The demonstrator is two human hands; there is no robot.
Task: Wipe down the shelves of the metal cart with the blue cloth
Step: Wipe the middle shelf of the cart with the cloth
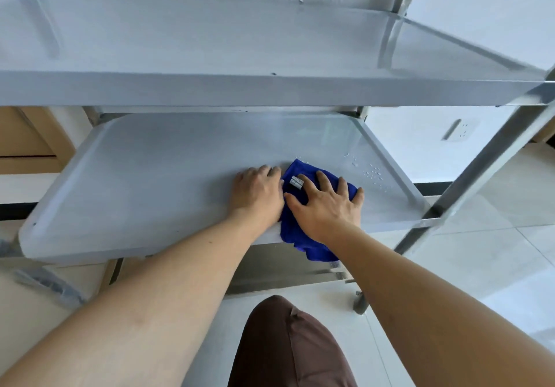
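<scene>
The blue cloth (303, 230) lies at the middle shelf's (144, 194) front edge, overhanging it. The right hand (326, 206) presses it with spread fingers; the left hand (258, 193) rests alongside, fingers relaxed.

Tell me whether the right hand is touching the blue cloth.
Touching. The head view shows the right hand pressed flat on the blue cloth, fingers spread across it on the middle shelf.

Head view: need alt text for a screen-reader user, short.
Two bare hands work a blue cloth on the middle shelf of a metal cart: the right hand presses flat on it, the left hand rests beside it. Water droplets dot the shelf to the right; the top shelf spans above.
</scene>
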